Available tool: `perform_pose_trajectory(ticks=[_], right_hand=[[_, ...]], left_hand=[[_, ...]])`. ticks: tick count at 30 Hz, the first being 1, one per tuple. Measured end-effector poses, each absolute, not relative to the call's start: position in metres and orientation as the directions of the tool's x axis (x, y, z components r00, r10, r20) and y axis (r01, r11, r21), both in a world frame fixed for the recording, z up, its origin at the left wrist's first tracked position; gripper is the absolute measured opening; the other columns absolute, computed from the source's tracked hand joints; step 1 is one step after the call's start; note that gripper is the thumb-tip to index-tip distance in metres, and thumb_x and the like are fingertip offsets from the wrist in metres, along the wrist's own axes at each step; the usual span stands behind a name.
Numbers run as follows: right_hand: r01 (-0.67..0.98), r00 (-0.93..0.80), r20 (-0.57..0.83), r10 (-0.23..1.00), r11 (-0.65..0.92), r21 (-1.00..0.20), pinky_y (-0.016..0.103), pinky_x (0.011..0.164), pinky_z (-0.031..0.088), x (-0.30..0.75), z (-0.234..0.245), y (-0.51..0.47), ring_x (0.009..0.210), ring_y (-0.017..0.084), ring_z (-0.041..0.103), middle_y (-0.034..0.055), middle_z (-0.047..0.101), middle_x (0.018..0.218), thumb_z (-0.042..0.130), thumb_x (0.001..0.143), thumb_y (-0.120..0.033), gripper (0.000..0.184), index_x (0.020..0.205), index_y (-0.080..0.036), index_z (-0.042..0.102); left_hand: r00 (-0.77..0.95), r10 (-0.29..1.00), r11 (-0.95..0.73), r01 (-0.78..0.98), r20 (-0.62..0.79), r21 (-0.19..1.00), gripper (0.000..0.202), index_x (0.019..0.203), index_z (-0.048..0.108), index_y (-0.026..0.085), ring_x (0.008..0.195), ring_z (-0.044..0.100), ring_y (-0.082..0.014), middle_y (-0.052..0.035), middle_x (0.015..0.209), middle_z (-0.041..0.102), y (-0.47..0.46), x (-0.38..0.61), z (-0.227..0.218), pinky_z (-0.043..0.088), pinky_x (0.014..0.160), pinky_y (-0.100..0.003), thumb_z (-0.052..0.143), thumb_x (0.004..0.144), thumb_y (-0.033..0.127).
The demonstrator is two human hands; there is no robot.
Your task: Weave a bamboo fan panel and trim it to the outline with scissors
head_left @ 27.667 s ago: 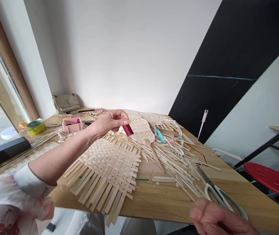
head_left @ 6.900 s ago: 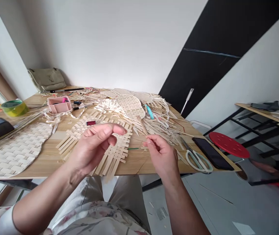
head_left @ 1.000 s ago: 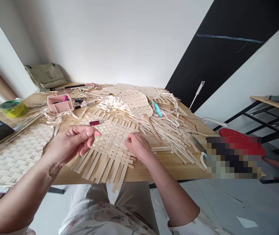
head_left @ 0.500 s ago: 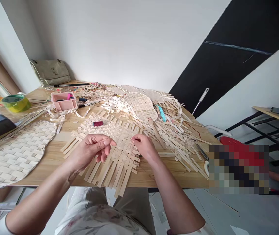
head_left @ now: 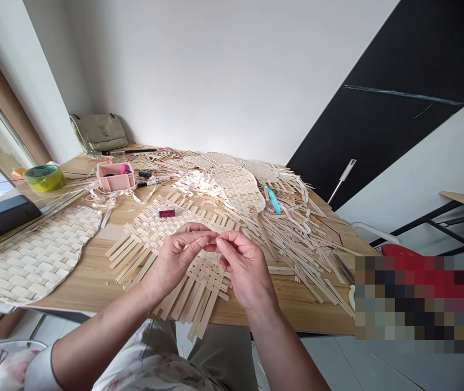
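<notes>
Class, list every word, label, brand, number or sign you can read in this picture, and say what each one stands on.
No text can be read with certainty.
Khaki bag: emblem on the flap, too small to read.
White marker: marks on the barrel, too small to read.
Dark red thread spool: any label too small to read.
Pixelated patch: blurred, nothing readable.

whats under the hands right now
The left hand and right hand are over an unfinished woven mat of pale strips. Its weave shows around them, but the part directly beneath the hands is hidden.
</notes>
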State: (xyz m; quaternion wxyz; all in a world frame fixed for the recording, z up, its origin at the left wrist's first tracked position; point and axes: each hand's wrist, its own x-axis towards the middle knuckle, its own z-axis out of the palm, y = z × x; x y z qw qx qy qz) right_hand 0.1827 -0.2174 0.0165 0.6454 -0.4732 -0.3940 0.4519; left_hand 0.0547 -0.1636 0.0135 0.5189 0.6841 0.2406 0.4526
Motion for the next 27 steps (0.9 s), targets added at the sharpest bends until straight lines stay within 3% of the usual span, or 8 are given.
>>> perform_pose_trajectory(ticks=[3, 9, 13, 17, 21, 24, 27], right_hand=[[-0.282, 0.296, 0.076, 0.952, 0.164, -0.945, 0.02, 0.043, 0.033, 0.179, 0.015, -0.218, 0.056, 0.011, 0.053, -0.0011, 0.06, 0.064, 0.071, 0.068, -0.037, 0.021, 0.07, -0.019, 0.059], [-0.277, 0.332, 0.173, 0.927, 0.271, -0.922, 0.021, 0.046, 0.036, 0.176, 0.012, -0.219, 0.048, 0.007, 0.044, -0.0055, 0.055, 0.057, 0.068, 0.073, -0.031, 0.017, 0.075, -0.02, 0.056], [-0.334, 0.326, 0.14, 0.935, 0.253, -0.908, 0.021, 0.047, 0.037, 0.176, 0.014, -0.222, 0.048, 0.008, 0.046, -0.0075, 0.056, 0.054, 0.071, 0.07, -0.03, 0.027, 0.082, -0.023, 0.047], [-0.404, 0.313, 0.053, 0.948, 0.184, -0.896, 0.019, 0.044, 0.037, 0.178, 0.016, -0.224, 0.047, 0.008, 0.049, -0.007, 0.059, 0.055, 0.075, 0.065, -0.031, 0.036, 0.083, -0.023, 0.045], [-0.351, 0.379, 0.086, 0.921, 0.228, -0.908, 0.019, 0.042, 0.037, 0.177, 0.013, -0.224, 0.046, 0.01, 0.053, -0.0068, 0.06, 0.054, 0.075, 0.066, -0.032, 0.036, 0.081, -0.023, 0.044], [-0.279, 0.404, 0.129, 0.906, 0.256, -0.926, 0.019, 0.043, 0.039, 0.174, 0.009, -0.224, 0.049, 0.011, 0.056, -0.0057, 0.063, 0.056, 0.073, 0.07, -0.032, 0.033, 0.08, -0.023, 0.043], [-0.249, 0.379, 0.165, 0.911, 0.272, -0.93, 0.02, 0.047, 0.042, 0.171, 0.006, -0.225, 0.054, 0.01, 0.056, -0.0052, 0.062, 0.061, 0.068, 0.076, -0.034, 0.025, 0.08, -0.022, 0.046]], left_hand=[[0.461, 0.814, -0.319, -0.153, 0.353, 0.935, 0.024, 0.089, 0.074, 0.021, 0.097, 0.055, -0.0215, -0.0073, 0.091, 0.067, -0.166, 0.058, 0.012, 0.043, 0.088, -0.035, 0.058, 0.082, 0.037], [0.474, 0.822, -0.254, -0.19, 0.315, 0.948, 0.023, 0.092, 0.073, 0.021, 0.094, 0.057, -0.0209, -0.007, 0.091, 0.067, -0.173, 0.062, 0.01, 0.042, 0.089, -0.035, 0.057, 0.083, 0.035], [0.49, 0.805, -0.241, -0.241, 0.333, 0.94, 0.022, 0.093, 0.073, 0.023, 0.097, 0.055, -0.0207, -0.005, 0.074, 0.067, -0.175, 0.066, 0.009, 0.039, 0.091, -0.035, 0.056, 0.084, 0.033], [0.555, 0.772, -0.165, -0.296, 0.31, 0.941, 0.024, 0.081, 0.074, 0.02, 0.097, 0.053, -0.0211, -0.0043, 0.059, 0.062, -0.178, 0.067, 0.01, 0.036, 0.094, -0.036, 0.053, 0.086, 0.032], [0.578, 0.776, -0.031, -0.369, 0.255, 0.929, 0.028, 0.065, 0.069, 0.017, 0.081, 0.054, -0.0187, -0.0033, 0.058, 0.056, -0.181, 0.07, 0.011, 0.04, 0.082, -0.032, 0.054, 0.085, 0.031], [0.56, 0.795, 0.045, -0.435, 0.232, 0.899, 0.028, 0.063, 0.066, 0.015, 0.066, 0.051, -0.0137, -0.0025, 0.066, 0.053, -0.184, 0.072, 0.009, 0.042, 0.07, -0.029, 0.056, 0.083, 0.032], [0.498, 0.844, 0.061, -0.459, 0.2, 0.886, 0.027, 0.064, 0.066, 0.015, 0.069, 0.051, -0.0133, -0.0043, 0.078, 0.055, -0.185, 0.074, 0.006, 0.042, 0.061, -0.026, 0.06, 0.08, 0.035]])
